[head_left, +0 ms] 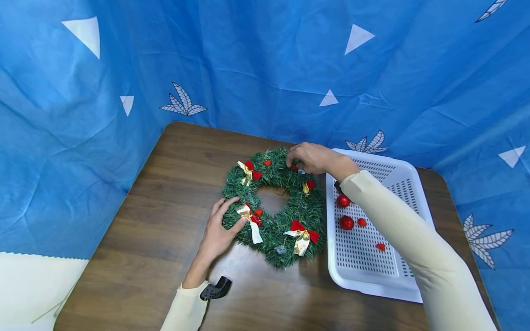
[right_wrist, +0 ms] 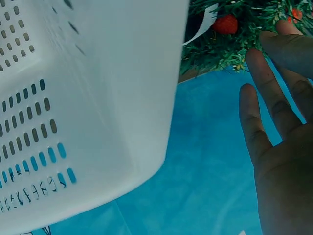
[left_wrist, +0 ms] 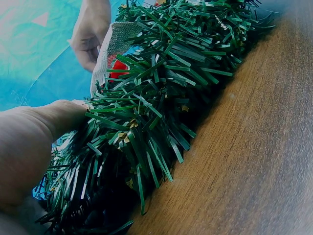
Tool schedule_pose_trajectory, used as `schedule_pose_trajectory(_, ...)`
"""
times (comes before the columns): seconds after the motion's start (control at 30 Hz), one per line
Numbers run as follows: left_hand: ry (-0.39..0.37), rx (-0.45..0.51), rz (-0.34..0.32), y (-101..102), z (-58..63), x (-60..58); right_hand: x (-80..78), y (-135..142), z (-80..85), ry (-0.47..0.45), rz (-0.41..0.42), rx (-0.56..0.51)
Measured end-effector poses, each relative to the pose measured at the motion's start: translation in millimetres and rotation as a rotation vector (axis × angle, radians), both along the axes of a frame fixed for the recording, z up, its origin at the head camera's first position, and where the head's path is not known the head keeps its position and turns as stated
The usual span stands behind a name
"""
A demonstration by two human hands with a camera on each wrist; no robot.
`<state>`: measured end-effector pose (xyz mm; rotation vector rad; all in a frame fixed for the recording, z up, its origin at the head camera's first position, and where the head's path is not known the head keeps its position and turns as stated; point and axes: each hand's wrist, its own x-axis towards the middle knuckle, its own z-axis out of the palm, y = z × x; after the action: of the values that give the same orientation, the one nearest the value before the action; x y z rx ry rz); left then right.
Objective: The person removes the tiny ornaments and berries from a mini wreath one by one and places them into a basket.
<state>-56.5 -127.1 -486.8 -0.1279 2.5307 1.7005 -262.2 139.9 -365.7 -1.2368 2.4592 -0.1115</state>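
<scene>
A green tinsel wreath [head_left: 304,209] lies on the table, trimmed with red and gold bows [head_left: 301,235] and small red pieces [head_left: 267,162]. My left hand [head_left: 219,232] rests on the wreath's left side, thumb beside a bow and fingers lightly bent. The left wrist view hides most of that hand's fingers. At the wreath's far right edge, my right hand [head_left: 312,157] reaches over with its fingers pointing down. In the right wrist view its fingers [right_wrist: 266,81] are spread, near a textured red piece [right_wrist: 225,24], and no held thing is visible.
To the right stands a white perforated basket [head_left: 339,276] holding red balls [head_left: 346,223] and small red pieces [head_left: 380,247]. My right forearm crosses above it. The wooden table [head_left: 165,220] meets a blue curtain [head_left: 265,69] behind.
</scene>
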Motion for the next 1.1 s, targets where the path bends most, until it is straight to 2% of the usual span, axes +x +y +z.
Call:
schedule_pose_trajectory(0.3, 0.015, -0.008, 0.000, 2.0, 1.3, -2.2, -7.9, -1.7, -6.1, -0.021, -0.035, 0.078)
schedule_pose_trajectory(0.53, -0.003, 0.002, 0.000, 2.1, 1.9, -1.4, -10.7, -0.7, -11.3, -0.039, -0.059, 0.082)
schedule_pose_trajectory(0.73, 0.002, -0.001, -0.003, 1.0, 2.5, 0.2, -11.1, -1.6, -16.3, -0.039, -0.047, 0.072)
schedule_pose_trajectory(1.1, -0.008, 0.003, -0.004, -0.1, 1.9, 1.5, -7.9, -4.0, -18.0, -0.023, -0.005, 0.134)
